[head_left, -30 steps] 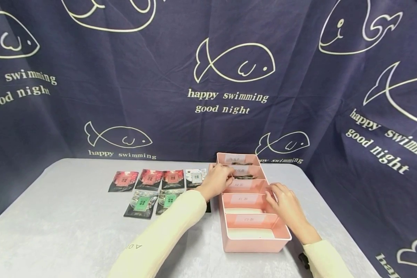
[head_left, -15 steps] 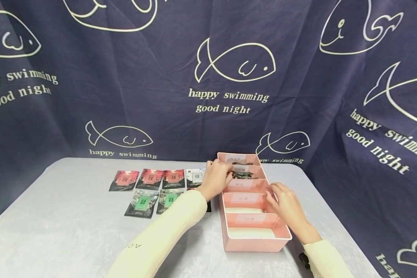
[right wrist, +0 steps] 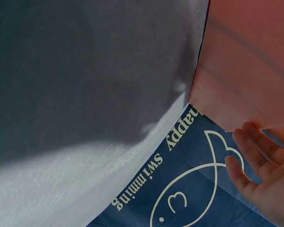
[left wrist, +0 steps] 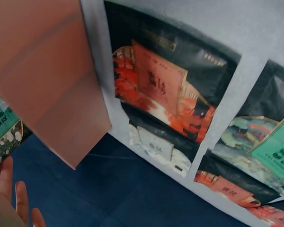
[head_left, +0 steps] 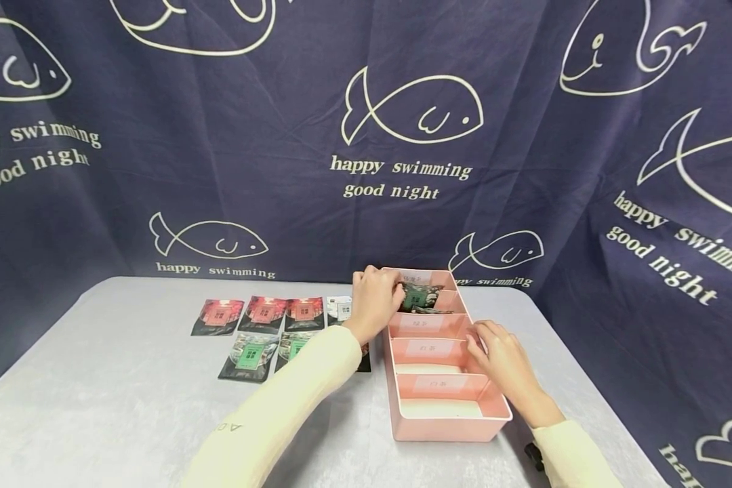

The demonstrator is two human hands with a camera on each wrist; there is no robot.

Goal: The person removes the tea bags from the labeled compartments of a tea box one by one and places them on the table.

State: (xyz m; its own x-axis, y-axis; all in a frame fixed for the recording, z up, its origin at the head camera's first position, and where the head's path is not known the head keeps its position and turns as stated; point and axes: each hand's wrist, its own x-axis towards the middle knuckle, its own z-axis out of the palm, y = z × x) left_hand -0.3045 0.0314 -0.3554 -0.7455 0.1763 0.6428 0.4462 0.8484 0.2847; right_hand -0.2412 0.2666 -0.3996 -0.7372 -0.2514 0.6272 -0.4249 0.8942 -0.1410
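In the head view my left hand [head_left: 377, 299] is over the far left rim of a pink divided box [head_left: 451, 429]. It pinches a dark tea sachet with a green label [head_left: 416, 298] above the far compartments. The left wrist view shows that sachet [left wrist: 2, 126] beside the box wall, with the thumb side of the hand cut off by the frame. My right hand [head_left: 506, 362] holds the box's right rim near the middle, fingers along the outside in the right wrist view. Chinese labels mark the compartment dividers; other dark sachets lie in a far compartment, partly covered.
Left of the box, tea sachets lie in two rows on the grey table [head_left: 97, 407]: red ones [head_left: 265, 314], a white one [head_left: 341, 310] and green ones [head_left: 248, 356]. My left forearm covers part of the front row. A navy fish-print curtain [head_left: 280, 169] hangs behind.
My left hand has moved slightly away from me and up, lifting a green-labelled sachet into view over the far compartments. The right hand stays on the rim.
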